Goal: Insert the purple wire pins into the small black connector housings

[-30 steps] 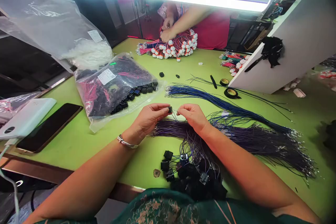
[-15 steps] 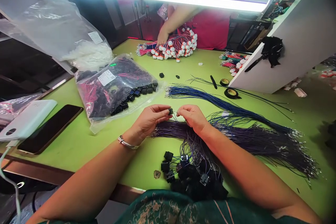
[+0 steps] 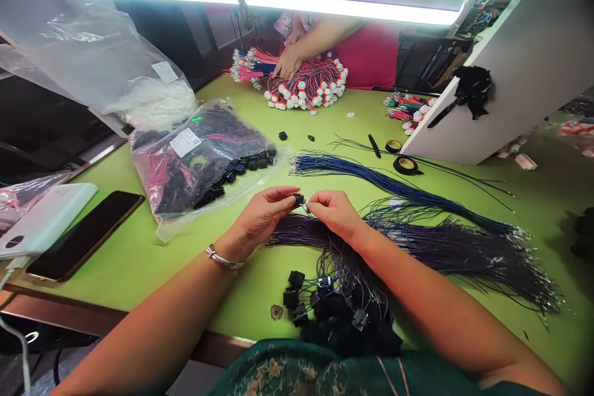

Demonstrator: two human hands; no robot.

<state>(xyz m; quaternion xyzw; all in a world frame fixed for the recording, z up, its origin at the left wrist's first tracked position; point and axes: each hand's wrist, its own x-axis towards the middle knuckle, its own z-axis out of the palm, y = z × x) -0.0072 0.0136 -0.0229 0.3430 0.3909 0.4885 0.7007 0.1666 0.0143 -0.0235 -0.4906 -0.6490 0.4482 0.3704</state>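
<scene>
Between thumb and fingers, my left hand [image 3: 262, 216] pinches a small black connector housing [image 3: 298, 200]. My right hand [image 3: 338, 213] is closed in a pinch just right of it, on a thin wire [image 3: 307, 206] that meets the housing's right side; whether its end sits inside cannot be told. Beneath both hands lies a bundle of dark purple wires [image 3: 297, 232]. Nearer my body rests a heap of black connectors [image 3: 346, 309] with wires attached. A bundle of blue wires [image 3: 352, 173] stretches out beyond my right hand.
A clear bag of black connectors [image 3: 204, 161] lies left, near a phone [image 3: 86, 235] and a white power bank [image 3: 46, 216]. Black tape rolls [image 3: 406, 165] sit by a white panel [image 3: 505, 80]. Across the table, a co-worker's hand [image 3: 288, 62] touches wires with white connectors [image 3: 306, 90].
My right hand has come closer to the black housing, which is now tilted differently. Across the table, the co-worker's wire bundle has shifted, its metal ends raised at the left.
</scene>
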